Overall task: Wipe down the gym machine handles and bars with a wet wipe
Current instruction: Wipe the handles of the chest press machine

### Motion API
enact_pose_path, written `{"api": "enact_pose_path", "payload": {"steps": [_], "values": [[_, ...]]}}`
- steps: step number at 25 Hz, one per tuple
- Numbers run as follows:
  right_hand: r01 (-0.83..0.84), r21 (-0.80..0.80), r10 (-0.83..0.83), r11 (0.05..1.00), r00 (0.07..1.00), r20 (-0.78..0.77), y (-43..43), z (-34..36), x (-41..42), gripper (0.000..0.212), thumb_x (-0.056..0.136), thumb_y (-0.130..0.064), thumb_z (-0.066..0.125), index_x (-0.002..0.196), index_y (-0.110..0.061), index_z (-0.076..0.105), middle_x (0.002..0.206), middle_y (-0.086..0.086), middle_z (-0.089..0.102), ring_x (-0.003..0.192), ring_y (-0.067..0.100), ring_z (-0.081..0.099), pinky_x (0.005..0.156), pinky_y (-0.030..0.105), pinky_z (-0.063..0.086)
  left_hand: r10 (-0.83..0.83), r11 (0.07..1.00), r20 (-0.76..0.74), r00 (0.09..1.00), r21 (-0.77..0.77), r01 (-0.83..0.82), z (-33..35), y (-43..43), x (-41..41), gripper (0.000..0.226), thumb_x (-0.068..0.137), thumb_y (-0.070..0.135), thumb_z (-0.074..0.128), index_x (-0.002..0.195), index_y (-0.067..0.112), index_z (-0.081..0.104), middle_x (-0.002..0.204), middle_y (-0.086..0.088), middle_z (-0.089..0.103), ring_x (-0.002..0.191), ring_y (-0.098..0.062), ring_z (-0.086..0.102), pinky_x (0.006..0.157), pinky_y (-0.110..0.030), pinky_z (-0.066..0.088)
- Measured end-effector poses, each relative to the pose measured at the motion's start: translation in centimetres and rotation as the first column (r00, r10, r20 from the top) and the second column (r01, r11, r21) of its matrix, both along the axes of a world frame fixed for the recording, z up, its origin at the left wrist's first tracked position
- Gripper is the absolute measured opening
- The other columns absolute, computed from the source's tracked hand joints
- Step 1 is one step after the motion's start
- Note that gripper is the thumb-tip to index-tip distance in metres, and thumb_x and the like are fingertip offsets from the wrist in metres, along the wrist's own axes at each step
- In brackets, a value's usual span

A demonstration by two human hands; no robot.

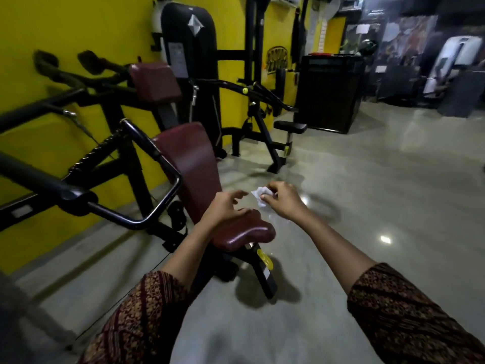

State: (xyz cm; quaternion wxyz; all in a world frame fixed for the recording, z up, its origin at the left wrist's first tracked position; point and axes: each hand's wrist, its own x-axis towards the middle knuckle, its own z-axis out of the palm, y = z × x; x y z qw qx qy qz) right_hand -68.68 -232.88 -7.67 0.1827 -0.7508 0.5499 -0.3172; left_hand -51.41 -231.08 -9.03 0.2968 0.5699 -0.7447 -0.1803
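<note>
Here, the right hand (283, 200) pinches a small crumpled white wet wipe (258, 194) at its fingertips. The left hand (223, 208), fingers loosely spread and grasping nothing, reaches toward it above the maroon padded seat (244, 232). The black tubular handle bar (115, 215) lies at nine o'clock from the hands, its long axis running ten-to-four o'clock; the left hand is nearer.

The wet wipe (260, 196) looks like thin, crumpled white cloth. The seat pad (244, 233) and back pad (191, 158) are smooth maroon vinyl with a sheen. The handle bar (112, 214) is glossy black metal and its padded grip (39, 179) is matt. The grey floor (380, 179) is polished and reflective.
</note>
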Motion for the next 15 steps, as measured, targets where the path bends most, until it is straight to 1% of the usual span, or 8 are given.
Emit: {"api": "enact_pose_path", "payload": {"steps": [2, 4, 5, 7, 8, 10, 13, 15], "values": [[-0.104, -0.002, 0.104, 0.995, 0.995, -0.015, -3.3, 0.5, 0.4, 0.018, 0.087, -0.014, 0.058, 0.078, 0.001, 0.057, 0.077, 0.017, 0.059, 0.074, 0.023, 0.052, 0.054, 0.027, 0.028, 0.101, 0.995, -0.009, 0.995, -0.002, -0.101, 0.2, -1.6, 0.3, 0.051, 0.078, 0.025, 0.074, 0.123, 0.008, 0.058, 0.115, -0.009, 0.065, 0.099, -0.016, 0.062, 0.078, -0.014, 0.042], [-0.225, -0.018, 0.225, 0.974, 0.974, -0.023, -5.9, 1.4, 1.1, 0.013, 0.088, -0.012, 0.058, 0.078, -0.003, 0.057, 0.076, 0.012, 0.057, 0.073, 0.021, 0.05, 0.051, 0.021, 0.027, 0.204, 0.979, -0.021, 0.979, -0.004, -0.204, 0.7, -2.5, 0.5, 0.05, 0.079, 0.023, 0.074, 0.123, 0.007, 0.058, 0.115, -0.01, 0.065, 0.098, -0.01, 0.059, 0.076, -0.009, 0.038], [-0.279, -0.042, 0.279, 0.959, 0.96, -0.022, -6.8, 1.8, 1.5, 0.008, 0.088, -0.01, 0.058, 0.083, -0.004, 0.06, 0.078, 0.009, 0.058, 0.075, 0.018, 0.05, 0.052, 0.02, 0.027, 0.252, 0.968, -0.031, 0.967, -0.014, -0.252, 1.1, -2.7, 0.8, 0.049, 0.079, 0.021, 0.074, 0.123, 0.007, 0.059, 0.116, -0.009, 0.065, 0.097, -0.008, 0.058, 0.075, -0.007, 0.036], [-0.36, -0.083, 0.361, 0.929, 0.932, 0.003, -8.6, 2.5, 2.4, 0.016, 0.087, -0.008, 0.059, 0.099, -0.001, 0.066, 0.089, 0.008, 0.064, 0.08, 0.015, 0.052, 0.059, 0.016, 0.027, 0.343, 0.938, -0.049, 0.938, -0.043, -0.345, 1.9, -2.9, 1.3, 0.047, 0.079, 0.021, 0.073, 0.122, 0.008, 0.059, 0.118, -0.008, 0.064, 0.097, -0.008, 0.057, 0.075, -0.005, 0.034], [-0.404, -0.096, 0.407, 0.91, 0.913, 0.01, -9.4, 2.6, 3.1, 0.02, 0.086, -0.008, 0.06, 0.104, -0.001, 0.066, 0.095, 0.009, 0.067, 0.083, 0.016, 0.055, 0.063, 0.015, 0.028, 0.387, 0.919, -0.055, 0.92, -0.057, -0.39, 2.3, -2.7, 1.5, 0.047, 0.079, 0.021, 0.073, 0.122, 0.008, 0.06, 0.118, -0.008, 0.064, 0.096, -0.007, 0.056, 0.076, -0.005, 0.034], [-0.498, -0.118, 0.503, 0.859, 0.864, 0.016, -10.4, 2.9, 4.9, 0.024, 0.086, -0.009, 0.061, 0.108, -0.003, 0.066, 0.102, 0.01, 0.069, 0.091, 0.022, 0.061, 0.068, 0.014, 0.032, 0.478, 0.872, -0.044, 0.877, -0.092, -0.48, 2.9, -1.9, 2.3, 0.046, 0.08, 0.023, 0.072, 0.122, 0.01, 0.06, 0.118, -0.007, 0.064, 0.098, -0.01, 0.058, 0.078, -0.009, 0.037], [-0.583, -0.154, 0.596, 0.798, 0.801, 0.058, -10.3, 3.3, 8.2, 0.024, 0.086, -0.011, 0.062, 0.109, -0.005, 0.066, 0.102, 0.011, 0.07, 0.094, 0.024, 0.063, 0.073, 0.019, 0.039, 0.577, 0.806, -0.03, 0.816, -0.138, -0.575, 3.7, 0.0, 4.1, 0.045, 0.079, 0.021, 0.072, 0.12, 0.007, 0.061, 0.117, -0.01, 0.064, 0.105, -0.021, 0.06, 0.086, -0.021, 0.043], [-0.642, -0.182, 0.662, 0.745, 0.745, 0.084, -9.5, 4.0, 10.3, 0.024, 0.086, -0.011, 0.062, 0.108, -0.005, 0.066, 0.098, 0.013, 0.07, 0.092, 0.024, 0.064, 0.072, 0.021, 0.041, 0.634, 0.761, -0.018, 0.773, -0.162, -0.628, 4.3, 1.2, 5.7, 0.043, 0.079, 0.018, 0.073, 0.119, 0.005, 0.062, 0.117, -0.012, 0.064, 0.104, -0.023, 0.06, 0.083, -0.017, 0.04]]}}
